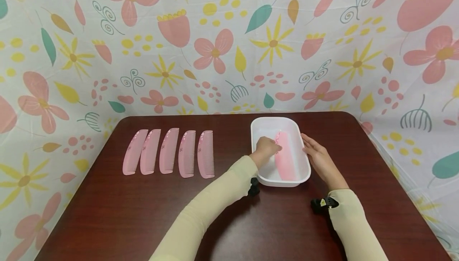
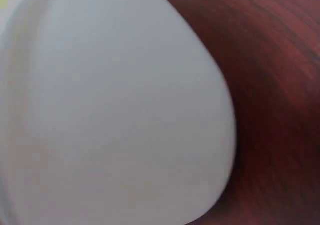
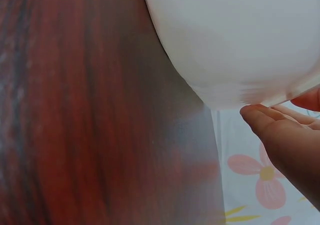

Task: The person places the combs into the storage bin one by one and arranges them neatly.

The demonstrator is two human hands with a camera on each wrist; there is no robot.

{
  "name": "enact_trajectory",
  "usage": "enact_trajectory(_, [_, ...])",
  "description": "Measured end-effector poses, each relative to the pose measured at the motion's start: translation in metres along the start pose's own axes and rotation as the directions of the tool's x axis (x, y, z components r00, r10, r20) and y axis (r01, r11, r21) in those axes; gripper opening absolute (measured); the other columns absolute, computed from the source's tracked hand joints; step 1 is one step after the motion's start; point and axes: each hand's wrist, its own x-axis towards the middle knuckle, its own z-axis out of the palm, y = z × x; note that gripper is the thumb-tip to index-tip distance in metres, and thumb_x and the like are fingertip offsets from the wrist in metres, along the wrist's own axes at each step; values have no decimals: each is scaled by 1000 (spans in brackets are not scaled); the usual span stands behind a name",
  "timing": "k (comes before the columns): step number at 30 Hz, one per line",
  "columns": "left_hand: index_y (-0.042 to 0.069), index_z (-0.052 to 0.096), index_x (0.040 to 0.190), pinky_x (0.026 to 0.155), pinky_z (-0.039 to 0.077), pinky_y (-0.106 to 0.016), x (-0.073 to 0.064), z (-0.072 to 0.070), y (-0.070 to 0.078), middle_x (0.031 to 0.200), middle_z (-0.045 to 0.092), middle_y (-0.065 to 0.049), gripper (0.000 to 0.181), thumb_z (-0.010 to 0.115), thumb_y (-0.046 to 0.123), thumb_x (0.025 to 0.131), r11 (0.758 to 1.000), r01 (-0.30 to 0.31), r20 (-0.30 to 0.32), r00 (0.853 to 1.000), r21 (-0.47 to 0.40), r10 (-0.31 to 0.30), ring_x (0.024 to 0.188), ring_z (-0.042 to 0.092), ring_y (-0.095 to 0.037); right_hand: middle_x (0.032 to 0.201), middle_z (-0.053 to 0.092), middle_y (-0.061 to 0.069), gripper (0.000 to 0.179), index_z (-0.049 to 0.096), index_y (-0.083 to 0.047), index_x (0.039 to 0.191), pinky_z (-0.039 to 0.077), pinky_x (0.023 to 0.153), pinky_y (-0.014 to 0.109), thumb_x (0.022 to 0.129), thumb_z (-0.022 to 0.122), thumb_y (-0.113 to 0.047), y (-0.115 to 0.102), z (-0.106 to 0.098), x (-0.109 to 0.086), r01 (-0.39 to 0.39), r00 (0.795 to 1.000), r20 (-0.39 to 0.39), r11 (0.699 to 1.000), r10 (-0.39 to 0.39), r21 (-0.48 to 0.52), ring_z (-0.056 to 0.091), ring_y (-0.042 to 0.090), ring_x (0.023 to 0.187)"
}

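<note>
My left hand (image 1: 266,150) reaches inside a white plastic tub (image 1: 265,179). Its curled fingers pinch the left edge of a pink comb (image 1: 285,159) that lies lengthwise in the tub. Along the tub's right side, my right hand (image 1: 320,159) touches the rim with fairly straight fingers. The right wrist view shows fingertips (image 3: 252,112) right at the tub's outer wall. In the left wrist view the tub's wall (image 2: 125,105) fills most of the picture and hides the left hand.
Several pink combs (image 1: 166,151) lie side by side in a row on the left of the dark wooden table (image 1: 143,213), teeth facing right. A flower-patterned cloth (image 1: 222,22) hangs behind the table.
</note>
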Motion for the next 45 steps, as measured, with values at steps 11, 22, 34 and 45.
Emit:
enact_trajectory(11, [-5, 65, 115, 85, 53, -34, -14, -19, 18, 102, 66, -12, 33, 72, 5, 84, 980, -25, 73, 997, -200, 40, 98, 65, -29, 158, 8, 19, 55, 9, -2, 153, 29, 111, 25, 104, 33, -9, -1, -1, 0, -3, 1000, -1, 1000, 3, -13, 10, 29, 145])
enact_trajectory(22, [-4, 64, 115, 78, 56, -28, -25, -60, 23, 98, 67, -14, 30, 69, 3, 86, 919, -52, 134, 985, -391, 113, 94, 67, -27, 159, 6, 18, 55, 8, -2, 153, 22, 115, 33, 104, 32, -9, 0, 0, 0, -4, 1000, 9, 1000, 4, 5, 8, 28, 146])
enact_trajectory(34, [-4, 63, 116, 87, 54, -32, -32, -98, 15, 102, 64, -11, 30, 68, 5, 88, 893, -92, 91, 985, -440, 146, 103, 64, -27, 159, 7, 19, 55, 9, -2, 153, 28, 112, 27, 104, 32, -10, 0, 0, 0, -4, 1000, 13, 1000, 4, -19, 10, 30, 145])
enact_trajectory(45, [-5, 64, 112, 88, 54, -38, -26, -118, -16, 89, 64, -9, 26, 68, 1, 87, 859, -197, -62, 980, -473, 191, 88, 65, -22, 159, 7, 18, 55, 8, -3, 154, 24, 115, 31, 104, 32, -10, 0, -1, -2, -5, 1000, 20, 1000, 5, -9, 9, 29, 145])
